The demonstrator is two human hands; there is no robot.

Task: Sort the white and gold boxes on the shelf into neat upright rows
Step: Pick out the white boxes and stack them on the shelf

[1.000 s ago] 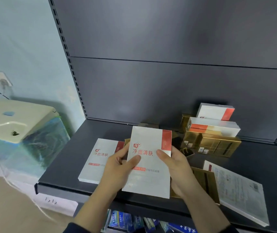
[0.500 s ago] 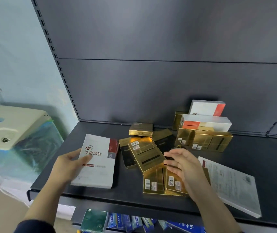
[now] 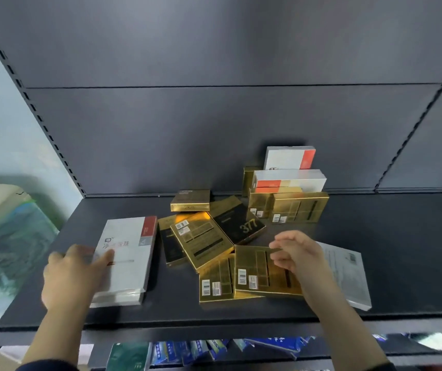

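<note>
On the dark shelf (image 3: 402, 250), nearest to the front edge, the left hand (image 3: 71, 277) holds a white box (image 3: 128, 263) by its near left side, with the thumb on top; this hand is blurred. The white box lies flat on another of the same kind, its long axis running from near to far, the red corner at the far right. Further right, the right hand (image 3: 299, 253) has curled fingers that pinch the far edge of a gold box (image 3: 257, 274). The gold box lies almost flat, long axis from left to right, barcodes at its left end, partly on a second gold one. Just right of this wrist a printed box (image 3: 348, 277) lies flat. Behind, between the hands, a pile (image 3: 203, 239) of gold boxes lies at mixed angles. Farthest, by the back wall, a group (image 3: 289, 207) of gold and white boxes stands on long edges.
</note>
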